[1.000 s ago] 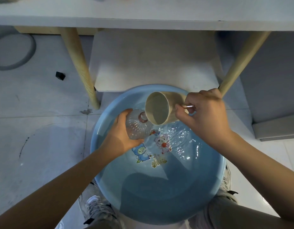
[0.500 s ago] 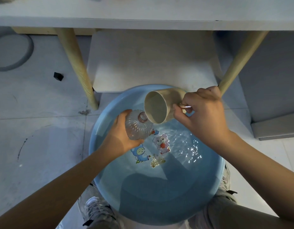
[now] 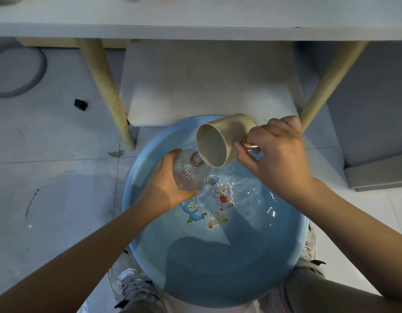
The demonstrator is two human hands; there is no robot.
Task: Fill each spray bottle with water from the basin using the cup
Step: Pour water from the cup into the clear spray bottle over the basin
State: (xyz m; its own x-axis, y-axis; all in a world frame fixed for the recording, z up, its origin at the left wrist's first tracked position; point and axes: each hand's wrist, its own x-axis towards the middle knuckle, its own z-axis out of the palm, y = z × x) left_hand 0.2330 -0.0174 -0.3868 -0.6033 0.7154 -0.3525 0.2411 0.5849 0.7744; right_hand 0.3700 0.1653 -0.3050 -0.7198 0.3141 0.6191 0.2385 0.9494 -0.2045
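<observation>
Gripping a ribbed clear bottle [image 3: 191, 172], left hand [image 3: 167, 186]; right hand [image 3: 276, 154] grips matte beige cup [image 3: 220, 143].

We look through a single head-worn wide-angle camera, facing forward and steeply down, close above the basin [image 3: 136, 222], with both forearms entering from the bottom corners; no second view overlaps.
</observation>
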